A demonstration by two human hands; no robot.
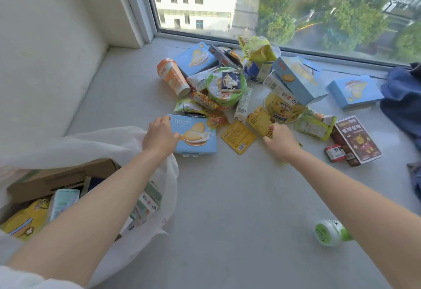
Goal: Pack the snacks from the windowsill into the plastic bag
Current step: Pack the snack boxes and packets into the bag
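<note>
A heap of snacks lies on the grey windowsill [227,197] under the window. My left hand [160,135] grips the left edge of a light blue biscuit box [196,136] at the near side of the heap. My right hand [281,139] pinches a yellow snack packet [259,119] beside a yellow noodle bowl [282,108]. A flat yellow sachet [238,137] lies between my hands. The white plastic bag [164,197] stands open at the lower left, with boxes and packets inside.
The heap holds an orange cup [172,76], a green noodle bowl [225,88], more blue boxes [355,91], and a dark red box [357,140]. A green-capped bottle [330,231] lies near my right forearm. Blue cloth [403,97] lies at the right edge.
</note>
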